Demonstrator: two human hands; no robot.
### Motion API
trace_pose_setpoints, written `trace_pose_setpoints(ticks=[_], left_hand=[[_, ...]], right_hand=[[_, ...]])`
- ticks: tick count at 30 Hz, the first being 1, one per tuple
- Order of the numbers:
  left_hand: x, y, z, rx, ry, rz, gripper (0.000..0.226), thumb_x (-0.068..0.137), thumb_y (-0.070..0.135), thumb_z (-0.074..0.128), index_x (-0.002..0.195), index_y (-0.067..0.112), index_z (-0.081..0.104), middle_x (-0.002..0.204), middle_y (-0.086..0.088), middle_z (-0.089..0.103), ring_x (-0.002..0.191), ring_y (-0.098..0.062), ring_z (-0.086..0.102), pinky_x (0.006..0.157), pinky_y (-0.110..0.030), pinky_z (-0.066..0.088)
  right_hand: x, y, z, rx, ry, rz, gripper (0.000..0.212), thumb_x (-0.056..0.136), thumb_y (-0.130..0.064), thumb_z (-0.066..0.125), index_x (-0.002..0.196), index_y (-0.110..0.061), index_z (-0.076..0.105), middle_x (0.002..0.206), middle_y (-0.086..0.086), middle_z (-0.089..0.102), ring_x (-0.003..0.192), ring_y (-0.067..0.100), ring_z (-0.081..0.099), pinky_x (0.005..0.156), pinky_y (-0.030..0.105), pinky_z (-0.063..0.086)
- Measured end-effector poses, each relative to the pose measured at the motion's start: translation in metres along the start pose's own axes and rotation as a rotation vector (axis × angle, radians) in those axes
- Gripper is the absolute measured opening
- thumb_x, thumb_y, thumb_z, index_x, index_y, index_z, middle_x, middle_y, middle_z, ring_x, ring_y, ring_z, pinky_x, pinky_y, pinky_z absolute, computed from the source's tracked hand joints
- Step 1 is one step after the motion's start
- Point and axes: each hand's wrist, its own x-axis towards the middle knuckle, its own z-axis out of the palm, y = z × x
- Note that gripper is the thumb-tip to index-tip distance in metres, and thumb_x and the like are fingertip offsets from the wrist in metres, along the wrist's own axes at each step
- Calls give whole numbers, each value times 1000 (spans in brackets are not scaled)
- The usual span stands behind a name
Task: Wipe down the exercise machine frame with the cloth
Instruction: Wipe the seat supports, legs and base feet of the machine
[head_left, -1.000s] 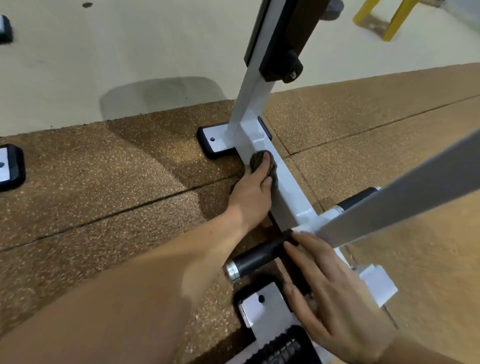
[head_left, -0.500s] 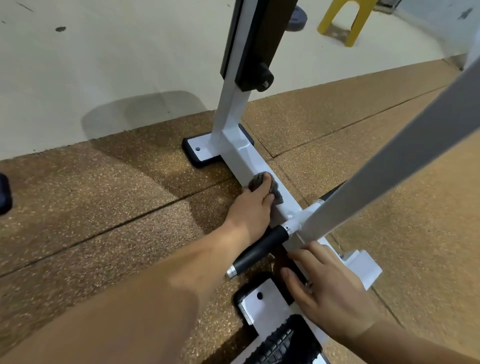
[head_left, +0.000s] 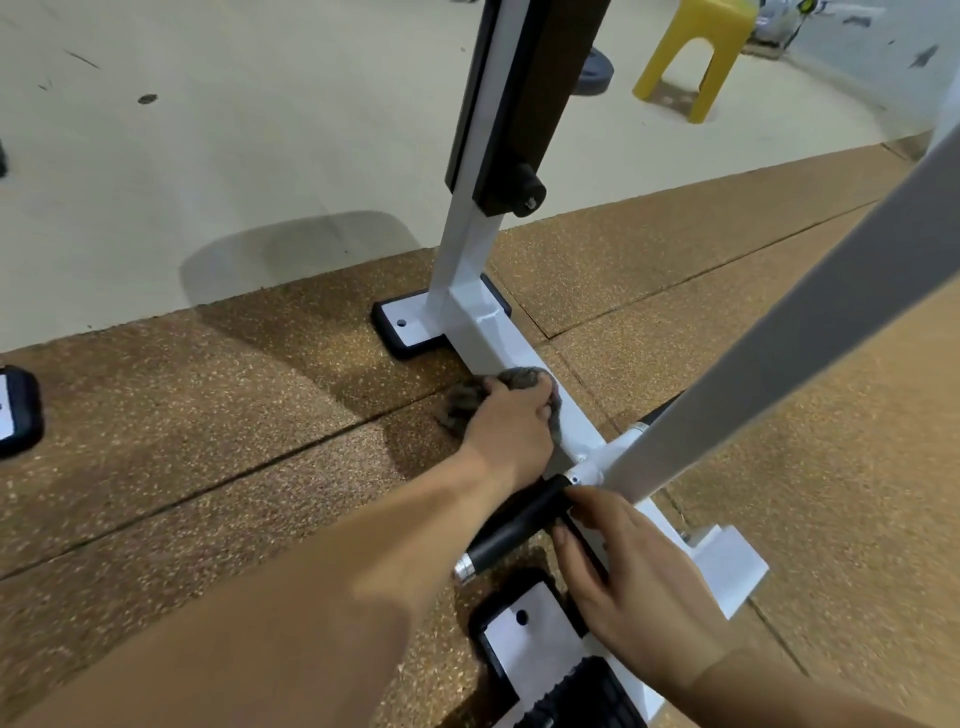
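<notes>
Head view: the white base beam (head_left: 498, 338) of the exercise machine frame lies on the floor mat (head_left: 208, 415), the left hand (head_left: 511, 415) clenched round the grey cloth (head_left: 519, 376) at its left edge. The right hand (head_left: 623, 582) rests loose-fingered and empty beside the black grip (head_left: 514, 530). Overlapping strokes across the top and side faces seem advisable.

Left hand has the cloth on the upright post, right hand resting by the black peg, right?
No. In the head view the left hand holds the cloth on the low floor bar, not the upright post. The right hand does rest by the black peg.
</notes>
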Motion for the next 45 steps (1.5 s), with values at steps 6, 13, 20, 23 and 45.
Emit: trace_pose_setpoints(ticks=[6,13,20,23,45], left_hand=[[-39,-30,12,-449,-70,73,33,105,27,56,136,25,66,129,8,69,121,-6,62,103,-15,44],[-102,-30,-47,-515,212,68,18,96,40,68,114,45,70,102,25,72,96,7,66,89,-22,57],[-202,1,-15,-648,161,107,36,95,31,70,118,50,49,98,27,68,92,14,63,78,-13,55],[-209,0,16,-665,-8,135,45,98,29,67,135,49,53,118,36,59,110,19,54,94,-11,50],[-243,-62,74,-109,-297,-14,79,91,79,42,159,50,15,165,28,11,152,1,15,124,-25,16]], right_hand=[[4,-13,-7,-21,-68,28,24,101,-59,40,94,-37,44,86,-17,54,83,5,54,67,24,44],[9,-41,-14,388,-65,222,37,101,-59,47,91,-26,60,79,1,68,72,15,66,75,48,58],[-31,-80,-40,1220,-395,613,42,109,-45,43,128,-15,66,113,12,75,101,26,73,82,41,63],[-50,-63,-49,1021,-257,712,27,109,-28,49,123,-12,66,108,11,77,97,27,76,82,43,63],[11,47,-7,-483,-165,-268,26,100,-48,59,111,-30,74,95,-2,73,90,23,67,75,35,57]])
